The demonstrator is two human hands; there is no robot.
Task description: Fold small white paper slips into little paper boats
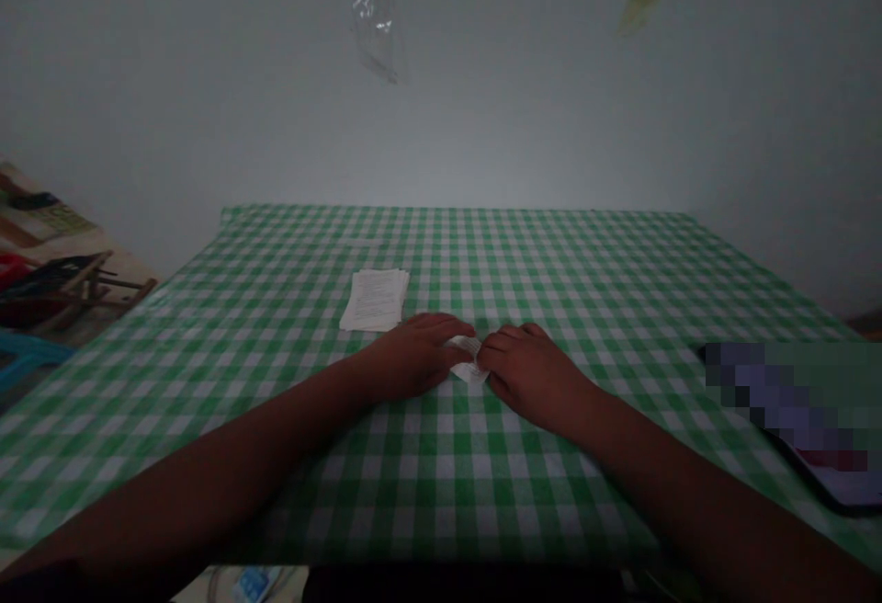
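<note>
Head view: left hand (413, 355) and right hand (530, 373), fingers curled, pinch one small paper slip (469, 359) between them, low on the checked tablecloth (551, 263). Slip looks partly folded. The stack of sheets (376, 300) just beyond probably awaits handling.

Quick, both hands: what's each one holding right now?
Left hand: closed, pinching the small paper.
Right hand: closed, pinching the same small paper.
</note>
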